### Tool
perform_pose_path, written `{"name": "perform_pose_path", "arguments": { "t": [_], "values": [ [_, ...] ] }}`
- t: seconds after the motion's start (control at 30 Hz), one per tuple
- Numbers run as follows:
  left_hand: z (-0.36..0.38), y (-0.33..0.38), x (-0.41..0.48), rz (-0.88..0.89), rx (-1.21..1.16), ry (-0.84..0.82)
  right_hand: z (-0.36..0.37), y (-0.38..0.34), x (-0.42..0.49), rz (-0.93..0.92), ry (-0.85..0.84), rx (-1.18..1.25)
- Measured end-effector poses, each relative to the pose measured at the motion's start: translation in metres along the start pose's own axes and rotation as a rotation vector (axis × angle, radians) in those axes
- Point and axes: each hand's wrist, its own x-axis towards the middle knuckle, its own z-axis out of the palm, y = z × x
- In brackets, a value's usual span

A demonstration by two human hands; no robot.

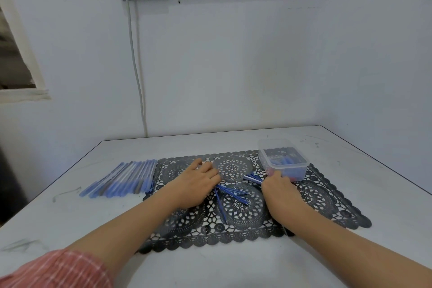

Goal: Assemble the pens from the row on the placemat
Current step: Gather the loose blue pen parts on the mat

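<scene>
Pens [126, 179] lie in a row just off the placemat's [327, 206] left edge. They sit side by side on the table [233, 269], long axes running near-left to far-right.

- Nearest: your sleeve [53, 269] at the table's near left corner. Both forearms reach in over the mat's near edge.
- Mid-mat, between your hands: loose thin blue sticks [230, 193], probably refills. One runs near-to-far. The others lie roughly left-to-right across it, right ends pointing at your right hand [278, 186].
- Your left hand [198, 182] is palm down, fingers straight and close together, over the sticks' left ends. It's blurred, and I see nothing gripped.
- Your right hand is knuckles up, fingers curled down on the far side with the tips hidden. I can't tell if they pinch anything.
- A second small cluster [252, 177] lies just left of those fingertips.
- Far right corner of the mat: a clear container [284, 161] just beyond your right hand, with small blue and red parts inside.

My read is that your left hand is nearer the row, which lies to its left. Your right hand is nearer the cluster and the container.
</scene>
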Motion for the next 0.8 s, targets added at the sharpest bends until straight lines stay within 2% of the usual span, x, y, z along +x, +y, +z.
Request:
{"name": "perform_pose_path", "arguments": {
  "t": [0.23,0.37,0.47,0.63,0.73,0.8],
  "values": [
    [-0.001,-0.013,-0.004,-0.034,-0.166,-0.068,0.005,-0.003,-0.004,0.027,0.077,-0.086],
    [0.000,-0.019,-0.002,-0.108,-0.354,-0.182,0.002,0.001,-0.005,0.038,0.046,-0.007],
    [0.004,-0.022,-0.001,-0.178,-0.487,-0.188,0.001,0.010,0.003,0.051,0.006,0.205],
    [0.007,-0.027,0.005,-0.194,-0.550,-0.247,-0.009,0.028,0.018,-0.028,-0.204,0.473],
    [0.001,-0.035,0.009,-0.133,-0.621,-0.221,-0.021,0.040,0.018,0.023,-0.348,0.841],
    [-0.004,-0.041,0.014,-0.122,-0.577,-0.184,-0.029,0.048,0.020,0.062,-0.481,1.236]
  ]
}}
